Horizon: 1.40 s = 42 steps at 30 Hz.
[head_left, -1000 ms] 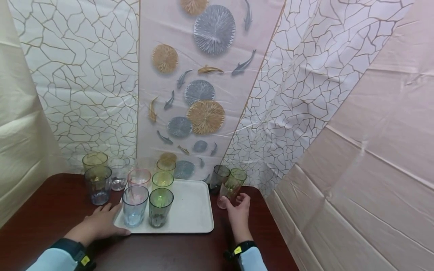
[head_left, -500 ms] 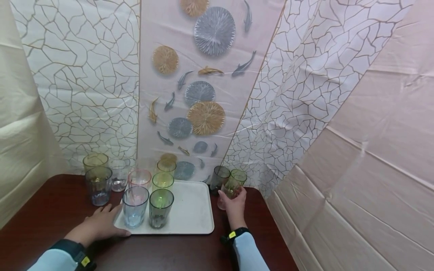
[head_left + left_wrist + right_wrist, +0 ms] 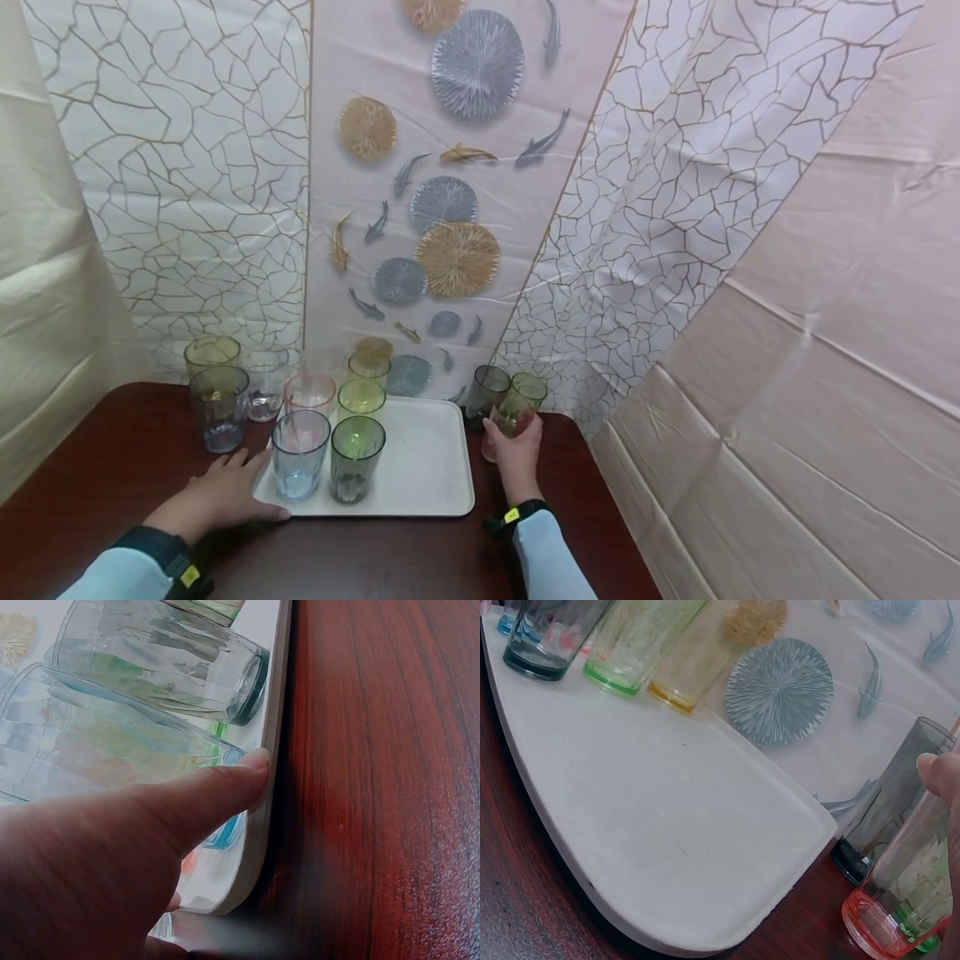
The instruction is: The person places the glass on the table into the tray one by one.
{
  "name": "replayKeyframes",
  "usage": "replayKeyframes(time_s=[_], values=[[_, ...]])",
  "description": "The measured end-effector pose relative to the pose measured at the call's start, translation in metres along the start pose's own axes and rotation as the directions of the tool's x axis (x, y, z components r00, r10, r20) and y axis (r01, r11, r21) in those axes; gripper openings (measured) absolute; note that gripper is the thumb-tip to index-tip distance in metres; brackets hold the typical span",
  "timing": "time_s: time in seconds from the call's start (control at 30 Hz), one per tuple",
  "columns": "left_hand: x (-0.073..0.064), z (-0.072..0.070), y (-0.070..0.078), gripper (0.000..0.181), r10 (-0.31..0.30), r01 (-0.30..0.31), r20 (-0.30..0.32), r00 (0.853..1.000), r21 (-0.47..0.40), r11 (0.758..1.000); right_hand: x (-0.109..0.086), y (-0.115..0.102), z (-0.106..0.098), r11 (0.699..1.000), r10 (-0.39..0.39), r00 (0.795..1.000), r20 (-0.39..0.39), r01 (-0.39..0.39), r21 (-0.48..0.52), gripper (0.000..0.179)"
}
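My right hand (image 3: 517, 454) grips a clear glass with a pink base (image 3: 870, 919) at the table's right side, thumb on its near left and fingers around the far side. Right behind it stand a dark grey glass (image 3: 486, 392) and a green glass (image 3: 529, 387). My left hand (image 3: 221, 493) rests at the front left corner of a white tray (image 3: 420, 467), its thumb along the rim and its other fingers stretched beside the left edge. Close to that thumb, a light blue glass (image 3: 298, 467) and a dark-based glass (image 3: 352, 471) stand upright on the tray.
Behind those two on the tray are a pink-rimmed glass (image 3: 309, 387), a green-based glass (image 3: 615, 671) and a yellow-based glass (image 3: 676, 690). More glasses (image 3: 221, 417) stand left of the tray on the dark red wooden table (image 3: 360, 558). Patterned cloth (image 3: 465, 192) hangs behind.
My right hand has closed from a looser reach to a firm grip around the pink-based glass, with its wrist shifting slightly left. The left hand and tray have stayed in place.
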<state>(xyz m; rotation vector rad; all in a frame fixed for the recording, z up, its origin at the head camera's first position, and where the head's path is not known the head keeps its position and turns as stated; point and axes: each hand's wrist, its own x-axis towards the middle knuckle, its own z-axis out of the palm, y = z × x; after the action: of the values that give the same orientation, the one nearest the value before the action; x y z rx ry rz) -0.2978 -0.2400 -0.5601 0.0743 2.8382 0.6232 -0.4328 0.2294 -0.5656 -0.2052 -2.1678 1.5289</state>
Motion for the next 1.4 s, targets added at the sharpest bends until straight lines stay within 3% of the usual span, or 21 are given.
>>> replayKeyframes(time_s=[0.2,0.4,0.63,0.93,1.17,1.4], values=[[-0.002,-0.002,0.002,0.131,0.000,0.000,0.002,1.000,-0.002,1.000,-0.006,-0.008,0.002,0.999,-0.011,1.000,-0.007,0.011,0.041,0.100],[-0.004,-0.005,0.003,0.128,0.002,-0.002,0.002,1.000,-0.001,1.000,-0.018,-0.028,0.015,0.996,-0.030,0.999,0.038,0.027,0.082,0.096],[-0.002,-0.003,0.000,0.133,-0.011,0.011,-0.002,1.000,-0.002,1.000,-0.031,-0.047,0.052,0.989,-0.066,0.986,0.153,0.045,0.140,0.090],[-0.001,0.000,0.000,0.132,-0.010,0.010,0.001,1.000,-0.011,1.000,-0.034,-0.071,0.107,0.992,-0.065,0.970,0.233,0.038,0.118,0.087],[-0.001,-0.002,0.000,0.133,-0.006,0.006,0.008,1.000,-0.011,1.000,-0.027,-0.086,0.128,0.996,-0.062,0.943,0.328,0.038,0.078,0.091],[-0.001,-0.002,0.000,0.133,-0.012,0.013,0.019,1.000,-0.012,1.000,-0.017,-0.092,0.144,0.996,-0.083,0.936,0.341,0.068,0.057,0.092]])
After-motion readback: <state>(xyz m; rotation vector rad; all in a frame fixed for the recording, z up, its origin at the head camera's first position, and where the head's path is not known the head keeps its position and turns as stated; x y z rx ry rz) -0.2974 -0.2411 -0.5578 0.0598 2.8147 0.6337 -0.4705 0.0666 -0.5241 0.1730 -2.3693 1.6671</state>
